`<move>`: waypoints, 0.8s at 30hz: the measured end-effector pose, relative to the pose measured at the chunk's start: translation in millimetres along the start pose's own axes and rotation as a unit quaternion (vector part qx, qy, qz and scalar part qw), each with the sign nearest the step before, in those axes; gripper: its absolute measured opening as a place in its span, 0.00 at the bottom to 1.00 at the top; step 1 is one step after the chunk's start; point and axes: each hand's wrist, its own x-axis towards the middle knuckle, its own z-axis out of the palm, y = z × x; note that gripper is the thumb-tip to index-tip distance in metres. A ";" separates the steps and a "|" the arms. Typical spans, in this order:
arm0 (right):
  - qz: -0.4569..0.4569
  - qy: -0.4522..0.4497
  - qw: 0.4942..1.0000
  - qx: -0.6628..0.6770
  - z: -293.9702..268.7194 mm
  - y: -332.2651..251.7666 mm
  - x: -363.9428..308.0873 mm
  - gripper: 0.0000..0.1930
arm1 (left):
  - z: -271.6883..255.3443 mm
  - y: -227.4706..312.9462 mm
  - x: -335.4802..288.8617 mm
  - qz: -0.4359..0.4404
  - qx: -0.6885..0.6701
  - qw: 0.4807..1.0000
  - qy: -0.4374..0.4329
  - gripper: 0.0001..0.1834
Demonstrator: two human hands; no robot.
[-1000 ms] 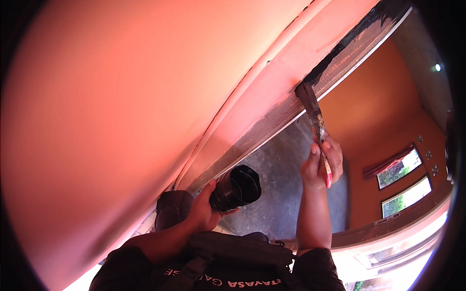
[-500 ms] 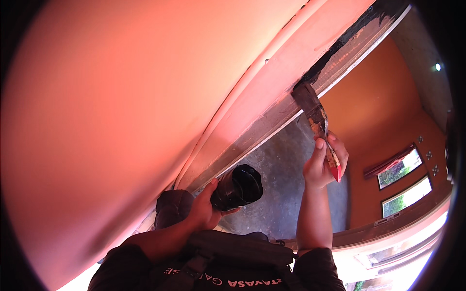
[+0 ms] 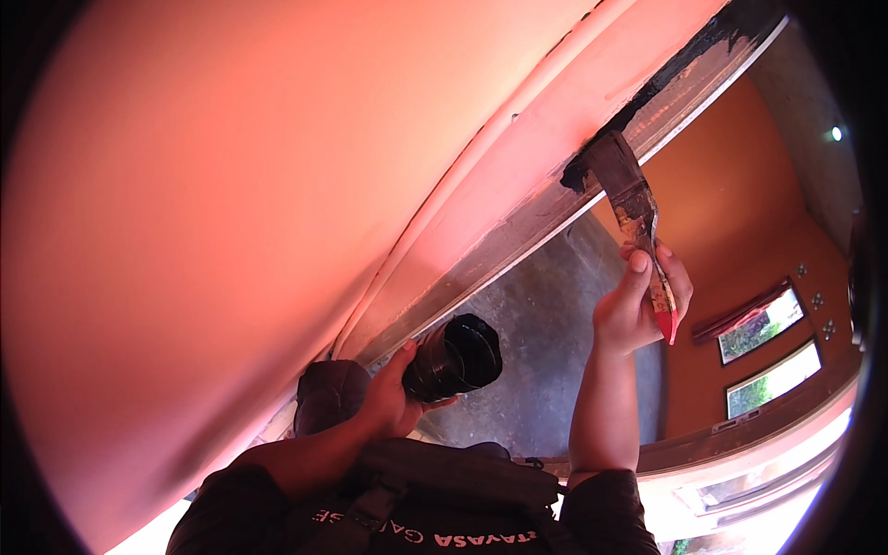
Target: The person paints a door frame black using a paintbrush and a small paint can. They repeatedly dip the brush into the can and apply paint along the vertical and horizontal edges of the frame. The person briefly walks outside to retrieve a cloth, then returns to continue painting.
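Observation:
My right hand (image 3: 645,298) grips a paintbrush (image 3: 638,208) by its worn, red-tipped handle. The dark bristles press against a brown wooden frame (image 3: 499,248) that runs diagonally past me. Wet black paint (image 3: 647,92) coats the upper stretch of this frame, and a black patch shows beside the bristles. Lower down, the wood is still brown. In my left hand (image 3: 393,393) is a round black paint can (image 3: 453,359), its open mouth tilted toward the right. My fingers wrap round its side and underneath; the dark inside hides how much paint it holds.
A large pink-orange wall (image 3: 203,231) fills the left, with a pipe-like strip (image 3: 444,190) along its edge. Beyond the frame lie a grey floor (image 3: 536,342) and an orange-walled room with two windows (image 3: 772,379). A black bag (image 3: 453,467) hangs across my chest.
My right hand and the paintbrush have moved up and right along the frame. Fresh black paint now shows just left of the bristles. The can has hardly moved.

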 end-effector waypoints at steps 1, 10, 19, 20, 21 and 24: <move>0.008 0.008 1.000 0.014 0.6 0.6 -0.4 0.14 | -0.2 -0.3 0.0 -0.002 -0.001 1.000 0.000 0.29; -0.020 -0.004 0.996 -0.083 -1.5 7.9 1.1 0.14 | -0.3 0.4 -1.0 -0.003 -0.004 1.000 -0.004 0.29; -0.053 -0.028 0.990 -0.125 4.9 -3.6 4.5 0.10 | -1.4 -0.9 -0.4 -0.012 -0.014 1.000 0.005 0.29; -0.057 -0.031 0.989 -0.136 4.3 -4.4 4.0 0.11 | -1.7 -0.9 -0.4 -0.012 -0.015 1.000 0.003 0.29; -0.051 -0.035 0.989 -0.133 3.8 -5.9 3.5 0.11 | -2.2 -1.0 -0.1 -0.013 -0.017 1.000 0.001 0.29; -0.040 -0.044 0.990 -0.125 2.4 -9.4 3.1 0.12 | -3.3 -1.4 0.1 -0.013 -0.020 1.000 0.000 0.29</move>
